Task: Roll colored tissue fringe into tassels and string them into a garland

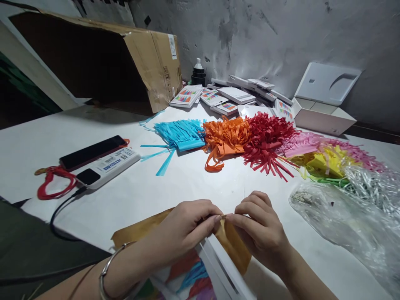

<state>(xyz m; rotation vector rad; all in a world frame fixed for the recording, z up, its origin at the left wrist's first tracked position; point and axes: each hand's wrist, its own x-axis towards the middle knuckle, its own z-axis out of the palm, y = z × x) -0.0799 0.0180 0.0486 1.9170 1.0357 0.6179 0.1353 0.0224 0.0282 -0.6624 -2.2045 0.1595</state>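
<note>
My left hand and my right hand meet above the near edge of the table. Both pinch a gold-brown sheet at its upper fold, fingertips almost touching. One part of the sheet spreads out to the left behind my left wrist; another hangs below my right fingers. Directly under the left hand is a flat white box, tilted, with colourful tassels printed on its face. My left forearm covers much of that box. A silver bangle circles the left wrist.
Blue, orange and red fringed paper bundles lie in a row. Pink, yellow and silver fringe and a clear plastic bag are at right. Behind are stacked flat boxes and a large carton. A phone lies left.
</note>
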